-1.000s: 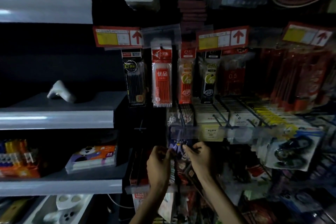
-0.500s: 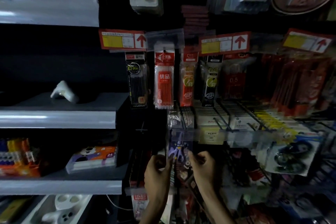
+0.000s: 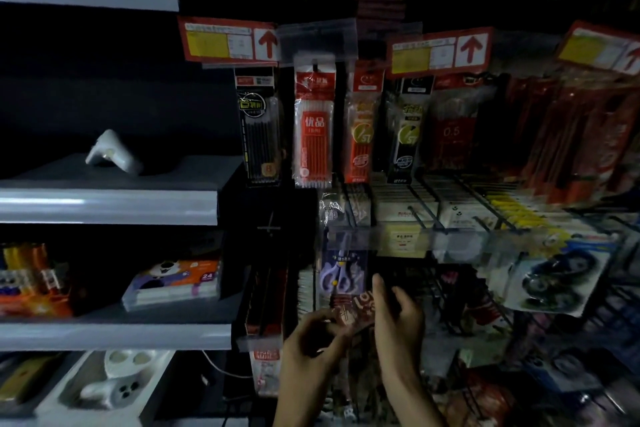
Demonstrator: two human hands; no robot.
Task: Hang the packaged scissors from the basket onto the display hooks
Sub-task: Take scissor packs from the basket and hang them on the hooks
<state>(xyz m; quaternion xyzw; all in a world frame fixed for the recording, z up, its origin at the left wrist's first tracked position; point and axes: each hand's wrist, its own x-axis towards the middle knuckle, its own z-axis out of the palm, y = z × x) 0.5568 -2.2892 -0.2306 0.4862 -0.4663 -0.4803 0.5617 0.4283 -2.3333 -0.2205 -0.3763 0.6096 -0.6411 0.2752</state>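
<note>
Before us stands the dark display rack (image 3: 460,225) full of hanging packs, with grey shelves (image 3: 107,204) to its left. The packaged scissors (image 3: 341,270) hang just under the clear price strip (image 3: 398,239), it seems already on their hook; the basket we do not see. Below them, our left hand (image 3: 311,347) pinches the lower edge of a red pack (image 3: 356,310), and our right hand (image 3: 398,312) is loose, fingers apart, holding nothing. We should check that the card hangs straight, then free both hands slowly without pulling it.
</note>
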